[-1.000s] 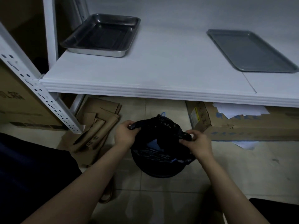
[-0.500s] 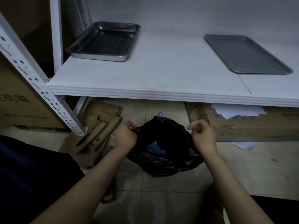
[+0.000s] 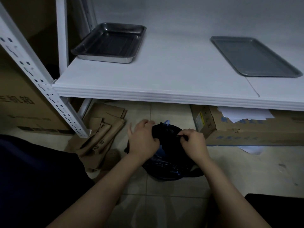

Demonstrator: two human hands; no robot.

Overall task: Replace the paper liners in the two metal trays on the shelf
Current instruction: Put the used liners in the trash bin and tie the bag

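Observation:
Two metal trays sit bare on the white shelf (image 3: pixel 164 83): a deep shiny tray (image 3: pixel 107 59) at the back left and a flat grey tray (image 3: pixel 251 56) at the right. Below the shelf, on the floor, stands a black rubbish bag (image 3: pixel 167 162) in a round bin. My left hand (image 3: pixel 142 139) grips the bag's left edge. My right hand (image 3: pixel 193 142) pinches the bag's right edge between thumb and fingers. The two hands hold the bag's mouth nearly closed, close together above the bin. White paper sheets (image 3: pixel 243 115) lie on a cardboard box under the shelf.
The slanted white shelf upright (image 3: pixel 42 89) stands at the left, with a large cardboard box (image 3: pixel 19 99) behind it. Flattened brown cardboard (image 3: pixel 102 134) lies on the tiled floor left of the bin. A long cardboard box (image 3: pixel 246 134) lies right of the bin.
Both hands have drawn the bag's edges inward and together, closing its mouth. The view has shifted a little to the right and down.

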